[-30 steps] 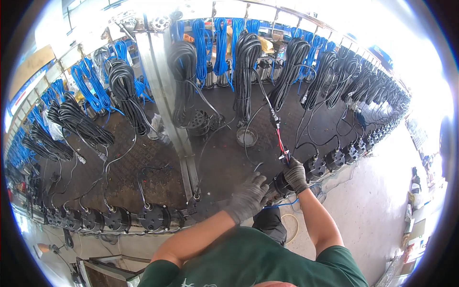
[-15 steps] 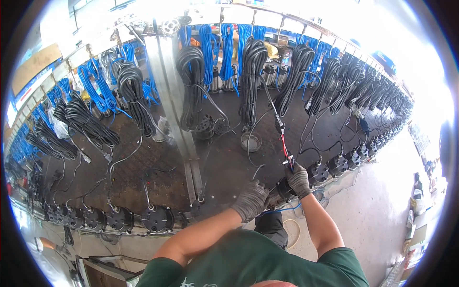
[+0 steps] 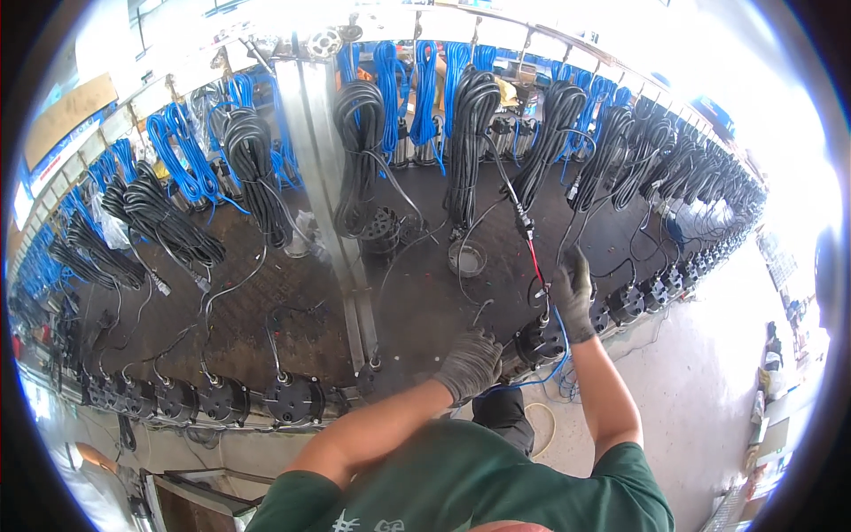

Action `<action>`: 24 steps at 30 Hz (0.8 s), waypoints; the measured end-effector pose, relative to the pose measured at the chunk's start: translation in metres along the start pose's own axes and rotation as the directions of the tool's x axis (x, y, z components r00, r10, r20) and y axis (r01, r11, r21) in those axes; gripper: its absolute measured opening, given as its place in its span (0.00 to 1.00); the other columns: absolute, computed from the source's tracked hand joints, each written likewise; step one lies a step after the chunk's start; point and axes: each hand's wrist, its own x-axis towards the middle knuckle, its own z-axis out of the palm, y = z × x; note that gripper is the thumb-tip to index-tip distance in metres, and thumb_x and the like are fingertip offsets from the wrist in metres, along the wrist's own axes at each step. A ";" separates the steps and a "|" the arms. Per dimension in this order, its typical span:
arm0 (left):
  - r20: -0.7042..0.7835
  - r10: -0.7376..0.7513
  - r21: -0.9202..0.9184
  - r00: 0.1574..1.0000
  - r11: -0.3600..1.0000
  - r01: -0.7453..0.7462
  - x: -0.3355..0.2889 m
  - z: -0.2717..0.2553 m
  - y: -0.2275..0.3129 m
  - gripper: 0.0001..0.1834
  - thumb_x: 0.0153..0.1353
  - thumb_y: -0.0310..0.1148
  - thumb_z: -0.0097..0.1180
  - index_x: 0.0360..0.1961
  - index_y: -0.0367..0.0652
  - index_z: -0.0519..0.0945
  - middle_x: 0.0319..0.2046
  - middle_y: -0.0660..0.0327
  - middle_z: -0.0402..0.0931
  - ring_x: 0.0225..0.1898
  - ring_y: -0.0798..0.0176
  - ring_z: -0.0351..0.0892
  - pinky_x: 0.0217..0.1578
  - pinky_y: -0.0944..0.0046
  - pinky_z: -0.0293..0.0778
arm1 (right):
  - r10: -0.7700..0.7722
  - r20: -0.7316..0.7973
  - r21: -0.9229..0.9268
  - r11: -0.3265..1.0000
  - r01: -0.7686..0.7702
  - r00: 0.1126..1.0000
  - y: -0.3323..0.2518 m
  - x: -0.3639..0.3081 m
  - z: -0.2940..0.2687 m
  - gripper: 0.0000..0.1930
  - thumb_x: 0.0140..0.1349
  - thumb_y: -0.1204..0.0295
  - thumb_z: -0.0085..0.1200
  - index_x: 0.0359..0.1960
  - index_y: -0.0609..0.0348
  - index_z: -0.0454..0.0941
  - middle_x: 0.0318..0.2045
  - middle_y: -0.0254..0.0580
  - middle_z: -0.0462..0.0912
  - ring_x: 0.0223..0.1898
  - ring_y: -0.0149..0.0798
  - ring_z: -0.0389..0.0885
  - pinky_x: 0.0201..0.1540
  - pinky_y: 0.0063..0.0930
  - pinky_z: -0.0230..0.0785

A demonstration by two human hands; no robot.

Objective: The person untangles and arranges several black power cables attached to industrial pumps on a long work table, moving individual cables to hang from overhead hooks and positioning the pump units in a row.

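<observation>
My right hand [image 3: 574, 297], in a grey glove, is raised beside the connection of a red wire [image 3: 534, 263] and a blue wire [image 3: 563, 332], its fingers stretched out and apart. The red wire runs up to a black cable connector [image 3: 525, 219]. Just below, a round black motor housing [image 3: 541, 341] sits at the bench edge. My left hand [image 3: 472, 365], gloved too, is closed low over the bench edge, and its fingertips are partly hidden. Near them a short grey cable end [image 3: 483, 310] sticks up; whether the fingers hold it cannot be made out.
Coiled black cables [image 3: 474, 133] and blue cables [image 3: 425, 84] hang along the back of the dark bench [image 3: 417, 293]. A metal post [image 3: 315, 177] rises from it. A small round dish [image 3: 467, 259] stands mid-bench. Several black housings [image 3: 294, 399] line the front edge.
My right hand has let go of the wire connection, opened its fingers and moved slightly up and right. The motor housing beneath shows more fully. My left hand has hardly moved.
</observation>
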 end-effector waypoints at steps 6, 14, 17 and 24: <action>0.029 -0.005 0.068 1.000 0.998 0.003 0.002 -0.013 0.002 0.13 0.62 0.44 0.59 0.37 0.46 0.86 0.39 0.57 0.84 0.48 0.52 0.81 0.54 0.46 0.76 | 0.241 0.235 0.313 0.899 -0.308 0.942 -0.080 0.066 0.059 0.25 0.75 0.57 0.60 0.64 0.62 0.77 0.48 0.32 0.85 0.49 0.29 0.81 0.57 0.28 0.73; -0.002 -0.029 0.069 1.000 0.997 0.029 -0.002 -0.018 0.007 0.14 0.63 0.44 0.59 0.37 0.44 0.84 0.40 0.54 0.83 0.51 0.52 0.80 0.53 0.46 0.76 | 0.287 0.411 0.021 0.946 -0.324 0.866 -0.103 0.074 0.089 0.17 0.73 0.57 0.61 0.51 0.59 0.85 0.31 0.26 0.82 0.30 0.23 0.77 0.33 0.24 0.70; -0.012 -0.026 0.026 1.000 0.999 0.027 -0.003 -0.019 0.006 0.14 0.62 0.43 0.59 0.38 0.44 0.84 0.41 0.53 0.83 0.51 0.51 0.79 0.53 0.48 0.77 | 0.384 0.362 0.030 0.906 -0.422 0.850 -0.095 0.057 0.093 0.18 0.73 0.54 0.60 0.44 0.57 0.85 0.25 0.24 0.79 0.22 0.23 0.72 0.25 0.23 0.63; 0.027 -0.029 0.058 0.999 0.998 0.028 -0.004 -0.018 0.005 0.15 0.63 0.44 0.60 0.39 0.44 0.86 0.42 0.54 0.84 0.51 0.50 0.81 0.55 0.46 0.76 | 0.380 0.337 0.173 0.874 -0.453 0.862 -0.083 0.024 0.102 0.15 0.75 0.53 0.59 0.44 0.50 0.82 0.25 0.20 0.75 0.23 0.21 0.70 0.25 0.22 0.60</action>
